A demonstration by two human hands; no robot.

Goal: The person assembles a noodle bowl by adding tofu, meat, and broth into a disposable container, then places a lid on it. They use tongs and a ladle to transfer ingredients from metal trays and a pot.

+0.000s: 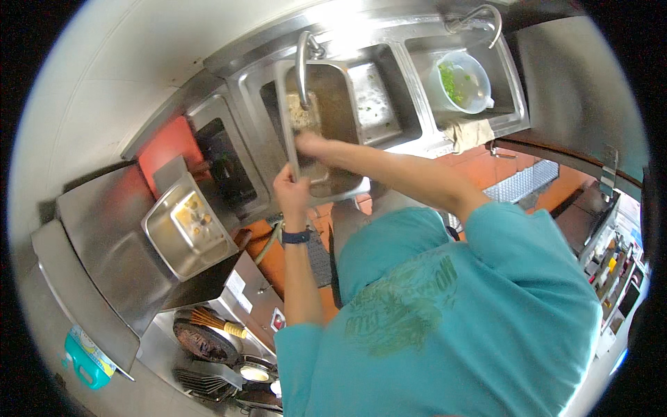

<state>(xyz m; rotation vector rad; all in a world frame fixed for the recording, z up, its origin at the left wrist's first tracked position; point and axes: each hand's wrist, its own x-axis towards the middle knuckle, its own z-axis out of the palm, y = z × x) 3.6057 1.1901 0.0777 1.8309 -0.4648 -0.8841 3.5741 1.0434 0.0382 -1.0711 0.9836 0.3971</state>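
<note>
A deep steel pan (283, 90) sits tilted in the left sink basin beneath a curved faucet (302, 62). Brownish water and pale residue show inside it. My left hand (290, 189) is closed around the pan's near left rim, a dark band on its wrist. Reaching across from the right, my right hand (313, 144) is inside the pan by its left wall. Its fingers look closed, but motion blurs them, and I cannot make out the dark thing by them.
Right basin: white bucket (478, 66) with chopped greens; cloth (469, 135) on its front edge. Left: red cutting board (169, 149), steel pan (184, 260) with yellowish bits. Lower left: teal jug (90, 361), dark wok (201, 344), bamboo whisk (219, 322).
</note>
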